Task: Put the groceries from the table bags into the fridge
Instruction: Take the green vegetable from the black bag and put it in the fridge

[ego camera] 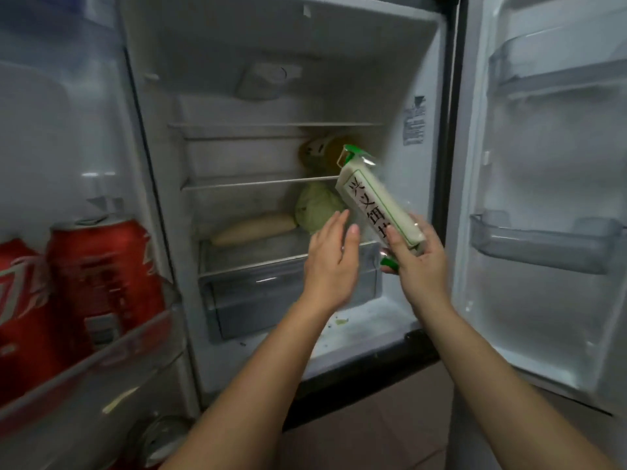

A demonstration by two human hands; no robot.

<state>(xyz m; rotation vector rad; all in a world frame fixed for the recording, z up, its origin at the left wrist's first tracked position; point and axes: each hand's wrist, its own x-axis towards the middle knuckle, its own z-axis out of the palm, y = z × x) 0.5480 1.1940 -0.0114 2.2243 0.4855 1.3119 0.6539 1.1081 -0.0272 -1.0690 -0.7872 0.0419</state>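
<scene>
At the mouth of the open white fridge (271,45), our right hand (420,262) grips the lower end of a long white-and-green plastic packet (376,201), tilted with its top leaning inward, ahead of the shelves and resting on none. Our left hand (334,262) is relaxed beside it, fingers straight, holding nothing. We judge it best to level the packet and slide it flat onto the clear glass shelf (258,183) above the pale green cabbage (315,208) and long white radish (254,228), left hand steadying the far end so nothing is knocked
</scene>
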